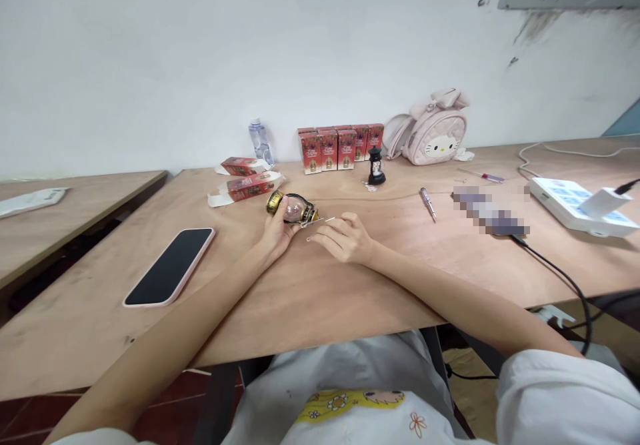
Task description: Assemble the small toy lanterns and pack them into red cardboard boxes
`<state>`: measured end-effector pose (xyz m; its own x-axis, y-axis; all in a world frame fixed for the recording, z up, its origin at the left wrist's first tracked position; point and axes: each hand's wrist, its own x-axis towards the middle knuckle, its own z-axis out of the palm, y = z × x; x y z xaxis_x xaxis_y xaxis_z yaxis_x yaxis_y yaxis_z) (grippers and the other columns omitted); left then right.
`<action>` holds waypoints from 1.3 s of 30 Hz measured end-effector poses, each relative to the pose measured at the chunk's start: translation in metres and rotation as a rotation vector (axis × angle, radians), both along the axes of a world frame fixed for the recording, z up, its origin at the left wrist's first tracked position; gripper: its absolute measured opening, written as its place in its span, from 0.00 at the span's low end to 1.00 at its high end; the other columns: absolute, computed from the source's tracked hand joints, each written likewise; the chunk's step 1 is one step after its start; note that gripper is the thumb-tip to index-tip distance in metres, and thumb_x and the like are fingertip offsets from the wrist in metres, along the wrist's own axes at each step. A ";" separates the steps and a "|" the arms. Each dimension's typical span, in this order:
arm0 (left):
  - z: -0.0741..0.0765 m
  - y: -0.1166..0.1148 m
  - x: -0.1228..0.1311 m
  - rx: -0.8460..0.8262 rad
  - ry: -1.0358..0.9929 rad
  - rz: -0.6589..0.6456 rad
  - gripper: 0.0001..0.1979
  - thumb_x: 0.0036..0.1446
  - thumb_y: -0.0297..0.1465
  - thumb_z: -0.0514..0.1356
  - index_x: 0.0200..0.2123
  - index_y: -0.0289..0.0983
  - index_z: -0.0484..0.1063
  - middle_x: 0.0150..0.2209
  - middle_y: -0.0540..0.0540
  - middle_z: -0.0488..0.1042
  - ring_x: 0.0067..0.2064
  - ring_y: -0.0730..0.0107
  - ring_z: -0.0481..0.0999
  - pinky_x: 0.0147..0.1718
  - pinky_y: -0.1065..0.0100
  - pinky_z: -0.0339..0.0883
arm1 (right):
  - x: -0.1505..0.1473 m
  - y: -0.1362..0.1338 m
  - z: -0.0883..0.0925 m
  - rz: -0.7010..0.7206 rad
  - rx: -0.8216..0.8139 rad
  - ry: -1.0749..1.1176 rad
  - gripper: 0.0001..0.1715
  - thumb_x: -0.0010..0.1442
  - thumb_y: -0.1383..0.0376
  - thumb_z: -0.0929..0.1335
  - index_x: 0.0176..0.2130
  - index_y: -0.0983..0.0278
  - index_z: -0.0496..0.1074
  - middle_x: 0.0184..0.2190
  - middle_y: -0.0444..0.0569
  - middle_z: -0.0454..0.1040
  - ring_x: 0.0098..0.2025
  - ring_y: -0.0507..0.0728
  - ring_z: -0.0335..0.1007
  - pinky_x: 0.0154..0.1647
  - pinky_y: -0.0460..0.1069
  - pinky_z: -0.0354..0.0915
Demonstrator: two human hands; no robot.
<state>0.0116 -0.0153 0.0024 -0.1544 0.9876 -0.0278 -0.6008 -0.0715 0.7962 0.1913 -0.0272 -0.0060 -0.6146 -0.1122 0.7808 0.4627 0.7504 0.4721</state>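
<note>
My left hand [278, 231] is closed around a small black and gold lantern [294, 210] with a clear globe. The lantern lies tilted on its side, its narrower gold end pointing right. My right hand [346, 237] is beside that end, fingers pinched on a thin, light-coloured wire-like piece [314, 222]. That piece reaches to the lantern's end; its exact kind is too small to make out. A second small lantern [377, 166], black, stands upright farther back. A short screwdriver [428, 205] with a clear handle lies to the right of my hands.
Two opened red boxes [250, 187] lie near a water bottle [261, 141]. Several red boxes [329, 151] stand by the wall beside a pink bag [436, 137]. Left is a phone [170, 268]; right are another screwdriver [491, 177], a blurred cabled device [490, 211] and a power strip [580, 205].
</note>
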 end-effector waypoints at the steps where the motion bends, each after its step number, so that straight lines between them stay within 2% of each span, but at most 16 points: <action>1: 0.001 -0.001 0.001 -0.014 -0.002 -0.011 0.09 0.54 0.34 0.63 0.35 0.34 0.71 0.32 0.46 0.77 0.33 0.68 0.77 0.35 0.66 0.75 | -0.001 0.002 0.000 -0.022 0.008 0.018 0.11 0.66 0.69 0.63 0.34 0.61 0.73 0.32 0.43 0.78 0.37 0.53 0.68 0.38 0.52 0.55; 3: 0.003 -0.003 0.004 -0.051 -0.009 -0.040 0.07 0.56 0.33 0.62 0.35 0.34 0.71 0.32 0.45 0.77 0.33 0.69 0.77 0.35 0.67 0.75 | -0.003 0.007 -0.002 -0.050 -0.049 0.035 0.10 0.66 0.69 0.63 0.35 0.63 0.72 0.32 0.46 0.78 0.35 0.54 0.67 0.37 0.52 0.56; 5: 0.005 -0.006 0.006 -0.079 -0.010 -0.081 0.06 0.57 0.31 0.60 0.35 0.33 0.72 0.33 0.45 0.78 0.33 0.69 0.78 0.36 0.67 0.75 | -0.004 0.011 -0.006 -0.054 -0.180 0.038 0.12 0.66 0.68 0.61 0.35 0.64 0.72 0.31 0.49 0.77 0.35 0.55 0.66 0.36 0.52 0.58; 8: 0.009 -0.011 0.009 -0.098 -0.007 -0.122 0.05 0.56 0.28 0.59 0.35 0.32 0.73 0.33 0.44 0.78 0.34 0.68 0.78 0.37 0.67 0.75 | -0.006 0.014 -0.011 -0.029 -0.362 0.036 0.15 0.67 0.68 0.58 0.35 0.66 0.72 0.31 0.52 0.75 0.34 0.56 0.65 0.38 0.52 0.62; 10: 0.011 -0.013 0.010 -0.106 -0.010 -0.120 0.05 0.55 0.25 0.58 0.34 0.32 0.73 0.32 0.45 0.78 0.34 0.69 0.78 0.38 0.68 0.76 | -0.008 0.013 -0.014 -0.010 -0.422 0.048 0.15 0.67 0.69 0.58 0.36 0.66 0.71 0.31 0.53 0.75 0.35 0.57 0.65 0.39 0.51 0.63; 14: 0.012 -0.012 0.009 -0.117 -0.021 -0.112 0.06 0.53 0.24 0.59 0.36 0.32 0.73 0.32 0.45 0.78 0.36 0.68 0.78 0.41 0.67 0.76 | -0.008 0.013 -0.016 -0.031 -0.527 0.082 0.13 0.66 0.70 0.58 0.37 0.66 0.71 0.32 0.54 0.75 0.35 0.58 0.68 0.40 0.51 0.64; 17: 0.011 -0.011 0.008 -0.118 -0.025 -0.111 0.07 0.52 0.24 0.60 0.37 0.32 0.73 0.33 0.44 0.78 0.36 0.69 0.78 0.41 0.68 0.76 | -0.007 0.014 -0.017 -0.068 -0.668 0.115 0.08 0.64 0.69 0.62 0.39 0.64 0.70 0.34 0.52 0.78 0.36 0.58 0.71 0.41 0.52 0.63; 20: 0.009 -0.010 0.007 -0.107 -0.027 -0.106 0.06 0.53 0.24 0.60 0.36 0.31 0.73 0.33 0.44 0.78 0.36 0.69 0.78 0.41 0.68 0.76 | -0.007 0.014 -0.014 -0.056 -0.873 0.222 0.04 0.62 0.67 0.65 0.40 0.62 0.68 0.36 0.48 0.80 0.40 0.58 0.75 0.44 0.53 0.62; 23: 0.008 -0.009 0.008 -0.093 -0.035 -0.078 0.04 0.53 0.24 0.60 0.35 0.31 0.72 0.33 0.44 0.78 0.35 0.69 0.78 0.40 0.68 0.76 | -0.009 0.011 -0.010 -0.005 -1.096 0.379 0.07 0.58 0.65 0.68 0.38 0.60 0.66 0.36 0.45 0.80 0.41 0.57 0.77 0.47 0.53 0.63; 26: 0.005 -0.009 0.009 -0.086 -0.052 -0.023 0.06 0.52 0.25 0.62 0.35 0.32 0.71 0.33 0.44 0.77 0.36 0.69 0.78 0.40 0.66 0.76 | -0.011 0.010 -0.008 0.082 -1.314 0.561 0.11 0.54 0.64 0.71 0.37 0.59 0.65 0.31 0.41 0.80 0.37 0.56 0.78 0.45 0.53 0.65; 29: 0.003 -0.010 0.012 -0.077 -0.063 0.022 0.07 0.50 0.25 0.64 0.35 0.33 0.71 0.33 0.45 0.77 0.37 0.68 0.77 0.41 0.65 0.76 | -0.013 0.014 -0.011 0.151 -1.468 0.690 0.11 0.50 0.63 0.73 0.34 0.60 0.69 0.28 0.42 0.80 0.35 0.56 0.77 0.42 0.51 0.67; 34: 0.001 -0.013 0.017 -0.049 -0.075 0.094 0.06 0.50 0.25 0.64 0.33 0.34 0.71 0.34 0.46 0.76 0.38 0.68 0.77 0.43 0.63 0.74 | -0.015 0.022 -0.018 0.252 -1.590 0.774 0.11 0.46 0.60 0.74 0.30 0.63 0.75 0.28 0.46 0.80 0.33 0.56 0.76 0.40 0.51 0.68; 39: 0.000 -0.015 0.019 -0.035 -0.075 0.095 0.07 0.51 0.27 0.65 0.34 0.35 0.71 0.34 0.47 0.76 0.38 0.69 0.77 0.43 0.64 0.74 | -0.017 0.017 -0.019 0.316 -1.521 0.800 0.11 0.47 0.57 0.74 0.30 0.62 0.77 0.31 0.46 0.80 0.34 0.55 0.75 0.41 0.51 0.69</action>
